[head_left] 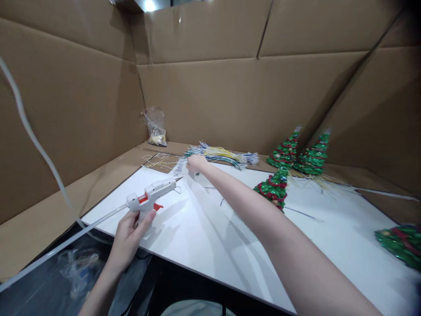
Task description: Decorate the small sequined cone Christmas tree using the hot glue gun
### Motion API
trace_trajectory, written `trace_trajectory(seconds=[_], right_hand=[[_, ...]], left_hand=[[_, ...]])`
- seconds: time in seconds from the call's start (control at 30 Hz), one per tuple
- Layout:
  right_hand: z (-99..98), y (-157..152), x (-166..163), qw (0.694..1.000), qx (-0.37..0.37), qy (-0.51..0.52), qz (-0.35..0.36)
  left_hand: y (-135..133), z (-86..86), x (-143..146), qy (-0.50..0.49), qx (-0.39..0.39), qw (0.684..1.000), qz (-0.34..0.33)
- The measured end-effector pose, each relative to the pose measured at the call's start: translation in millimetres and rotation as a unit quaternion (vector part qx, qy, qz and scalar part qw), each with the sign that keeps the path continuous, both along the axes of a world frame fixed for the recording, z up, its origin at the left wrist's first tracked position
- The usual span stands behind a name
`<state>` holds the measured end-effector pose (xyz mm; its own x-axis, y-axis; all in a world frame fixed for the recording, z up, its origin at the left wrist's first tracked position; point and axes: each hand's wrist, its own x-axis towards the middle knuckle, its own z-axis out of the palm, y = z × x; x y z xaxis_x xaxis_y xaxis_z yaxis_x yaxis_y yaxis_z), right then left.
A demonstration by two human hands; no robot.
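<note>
My left hand (131,232) is wrapped round the handle of a white hot glue gun (161,189) with a red trigger; a long white glue stick (88,227) sticks out of its back end. The nozzle points up and right over the white board. Farther off, my right hand (197,164) is stretched out with its fingers bent together at a small silvery sparkling pile (179,166). What the fingers hold, if anything, is hidden. Just behind that hand lies a bundle of coloured wires (226,154) in yellow, blue and green.
Green tinsel trees with red garlands include one behind my right forearm (274,188), two at the back right (312,153) and one at the right edge (403,243). A clear plastic bag (156,129) stands at the back left. Tall cardboard walls (210,96) enclose the white board (197,237).
</note>
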<state>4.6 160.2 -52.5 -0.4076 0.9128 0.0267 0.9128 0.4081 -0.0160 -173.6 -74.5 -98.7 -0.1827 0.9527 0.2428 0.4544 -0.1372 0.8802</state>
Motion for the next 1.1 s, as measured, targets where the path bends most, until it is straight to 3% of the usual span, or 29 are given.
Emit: trace_trajectory(seconds=[0.17, 0.3, 0.4, 0.47, 0.53, 0.83, 1.1], right_hand=[[32.0, -50, 19, 0.988, 0.037, 0.145, 0.033], [39.8, -110, 46, 0.959, 0.031, 0.268, 0.081], [31.3, -151, 74, 0.84, -0.104, 0.521, 0.111], [24.1, -173, 93, 0.792, -0.147, 0.584, 0.102], [19.0, -191, 113, 0.766, -0.164, 0.613, 0.102], [16.2, -244, 183, 0.826, -0.077, 0.542, 0.134], [14.9, -253, 201, 0.842, -0.053, 0.502, 0.189]], left_hand=[[-2, 6.9, 9, -0.022, 0.009, 0.999, -0.024], [-7, 16.5, 24, -0.018, 0.045, 0.998, -0.048], [-12, 22.9, 39, -0.019, 0.032, 0.994, -0.098], [-15, 25.6, 50, -0.019, 0.02, 0.991, -0.131], [-18, 27.2, 60, -0.019, 0.004, 0.988, -0.156], [-19, 33.7, 92, -0.047, -0.073, 0.96, -0.268], [-19, 36.3, 98, -0.01, -0.096, 0.948, -0.304]])
